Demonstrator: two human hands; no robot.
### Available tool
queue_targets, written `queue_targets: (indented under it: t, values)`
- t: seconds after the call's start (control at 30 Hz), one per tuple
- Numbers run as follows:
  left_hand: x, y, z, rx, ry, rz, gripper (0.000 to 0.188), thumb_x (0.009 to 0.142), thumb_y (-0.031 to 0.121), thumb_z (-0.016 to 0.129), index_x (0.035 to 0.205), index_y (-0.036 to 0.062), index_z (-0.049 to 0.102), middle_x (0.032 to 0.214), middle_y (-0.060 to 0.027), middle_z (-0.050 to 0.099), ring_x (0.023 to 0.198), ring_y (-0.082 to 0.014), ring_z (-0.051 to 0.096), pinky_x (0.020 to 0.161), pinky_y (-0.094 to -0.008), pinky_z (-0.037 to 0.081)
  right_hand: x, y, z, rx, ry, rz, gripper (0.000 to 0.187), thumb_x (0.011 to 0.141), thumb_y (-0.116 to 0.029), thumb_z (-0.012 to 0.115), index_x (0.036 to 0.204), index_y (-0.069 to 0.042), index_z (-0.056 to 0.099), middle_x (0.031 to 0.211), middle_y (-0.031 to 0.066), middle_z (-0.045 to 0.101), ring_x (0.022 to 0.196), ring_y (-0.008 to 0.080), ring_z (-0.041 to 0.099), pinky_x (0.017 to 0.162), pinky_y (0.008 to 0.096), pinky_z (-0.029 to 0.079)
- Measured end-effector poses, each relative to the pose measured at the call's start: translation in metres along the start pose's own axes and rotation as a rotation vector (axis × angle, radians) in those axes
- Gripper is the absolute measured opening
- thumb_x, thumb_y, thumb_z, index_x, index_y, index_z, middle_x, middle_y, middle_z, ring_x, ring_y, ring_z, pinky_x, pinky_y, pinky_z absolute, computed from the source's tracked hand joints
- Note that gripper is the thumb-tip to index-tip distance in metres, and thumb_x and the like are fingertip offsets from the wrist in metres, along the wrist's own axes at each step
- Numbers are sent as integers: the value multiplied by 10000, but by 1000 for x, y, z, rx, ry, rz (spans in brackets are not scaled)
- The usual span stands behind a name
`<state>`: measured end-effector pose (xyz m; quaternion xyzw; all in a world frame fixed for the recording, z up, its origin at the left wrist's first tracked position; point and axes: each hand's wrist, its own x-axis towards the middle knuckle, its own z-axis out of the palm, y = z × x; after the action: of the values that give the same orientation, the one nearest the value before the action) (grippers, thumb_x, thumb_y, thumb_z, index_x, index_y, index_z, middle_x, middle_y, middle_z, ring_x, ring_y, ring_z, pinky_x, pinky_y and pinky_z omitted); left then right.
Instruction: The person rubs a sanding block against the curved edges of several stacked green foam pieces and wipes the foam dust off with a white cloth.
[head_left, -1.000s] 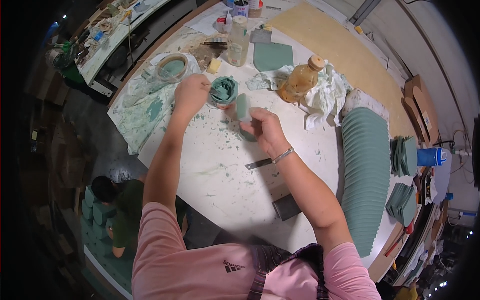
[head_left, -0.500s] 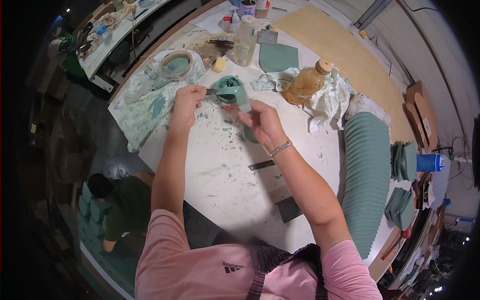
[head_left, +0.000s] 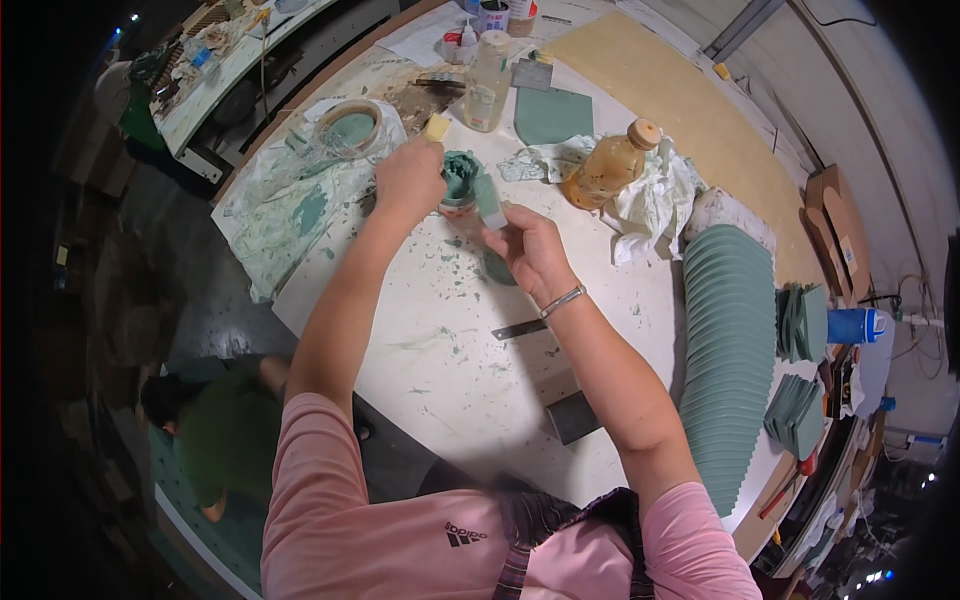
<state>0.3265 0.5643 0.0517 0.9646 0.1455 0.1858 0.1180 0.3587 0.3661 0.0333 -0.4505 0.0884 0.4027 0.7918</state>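
Between the hands, on the tabletop (head_left: 420, 335): tub (head_left: 458, 208) of green paste (head_left: 460, 168). Right hand (head_left: 532, 250) with thumb and fingers pinching a flat, green-smeared piece (head_left: 488, 201), upper end overlapping the tub's right side in view; cannot tell whether touching. Left hand (head_left: 410, 180) just left of the tub, knuckles up, fingertips hidden; cannot tell whether spread, pressed together or pinching anything. For good control, pinch the piece low, angle its coated face toward the paste, and avoid tipping the tub. Mind the yellow sponge (head_left: 436, 127) just beyond the left hand. To gain room, draw back toward the body, avoiding the metal strip (head_left: 519, 330) and dark slab (head_left: 572, 417). Rightward, stop short of the ribbed green stack (head_left: 730, 350); leftward, watch the tabletop's slanting near edge.
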Motion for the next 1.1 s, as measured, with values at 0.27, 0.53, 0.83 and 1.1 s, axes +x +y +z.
queue_targets:
  t: [0.27, 0.53, 0.83, 1.1]
  values:
    - [-20, -48, -3, -740, -29, -537, 101, 805, 72, 633, 862, 32, 706, 756, -55, 643, 747, -235, 617, 645, -368, 462, -2, -4, 7, 35, 34, -12, 221, 951, -78, 507, 1028, 92, 626, 875, 147, 650, 726, 196, 667, 618, 235, 591]
    - [-40, -36, -5, -1295, -122, -630, 41, 864, 67, 633, 860, 55, 672, 708, 60, 541, 588, -42, 400, 566, -211, 347, 5, -1, 5, 13, -48, -9, 231, 947, -97, 513, 1062, 71, 621, 997, 164, 658, 819, 226, 661, 707, 277, 594]
    - [-51, -24, 0, -1311, -67, -602, 85, 908, 102, 623, 922, 33, 670, 774, 33, 584, 694, -69, 470, 630, -242, 390, 5, 0, 5, 3, -72, -1, 239, 949, -103, 515, 1072, 64, 634, 1001, 150, 659, 819, 216, 661, 711, 271, 592]
    - [-78, 3, 4, -1240, -73, -464, 80, 927, 64, 607, 975, 5, 632, 772, 23, 579, 659, -46, 465, 582, -222, 391, 1, -8, 8, 12, -39, -25, 245, 951, -93, 509, 1087, 78, 619, 934, 143, 656, 757, 197, 663, 629, 236, 583]
